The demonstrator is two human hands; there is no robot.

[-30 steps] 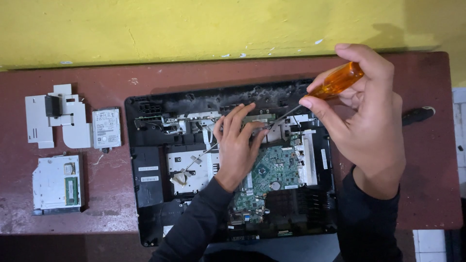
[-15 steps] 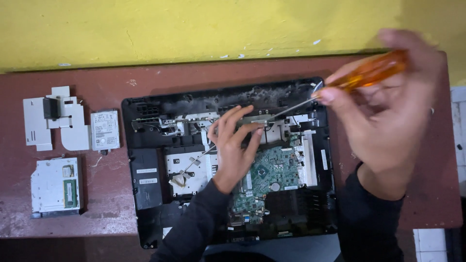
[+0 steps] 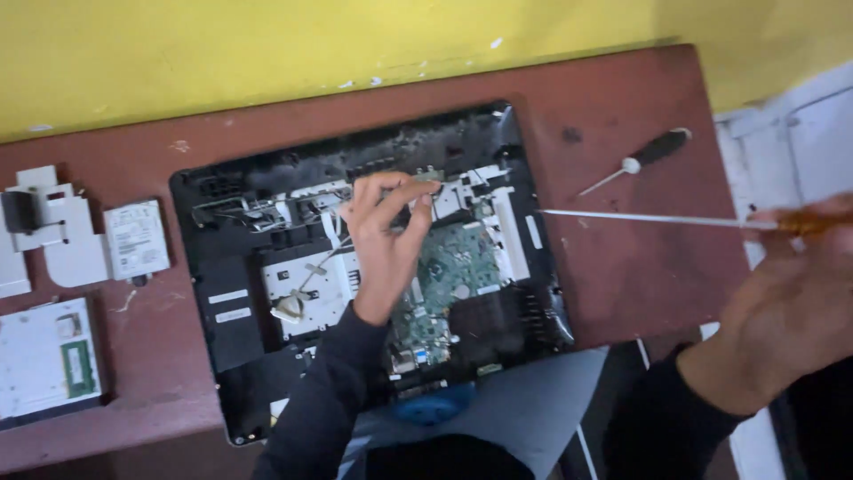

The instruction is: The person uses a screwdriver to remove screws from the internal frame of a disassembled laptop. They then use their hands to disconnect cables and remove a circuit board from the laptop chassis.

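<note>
I count one opened laptop base (image 3: 267, 356) lying on the reddish table (image 3: 640, 267), with one green circuit board (image 3: 458, 267) showing inside it. There are two screwdrivers: one with a black handle (image 3: 653, 151) lying on the table to the right of the laptop, and one long-shafted with an orange handle (image 3: 675, 220). My right hand (image 3: 786, 302) is closed around that orange handle, off to the right beyond the table edge. My left hand (image 3: 384, 236) rests inside the laptop, fingers pinched on a small part at the top edge. At the left lie three removed pieces: a white bracket (image 3: 44, 231), a hard drive (image 3: 136, 238) and a flat white drive (image 3: 44, 360). Half a second ago the orange screwdriver's tip touched the laptop; now it is drawn clear.
</note>
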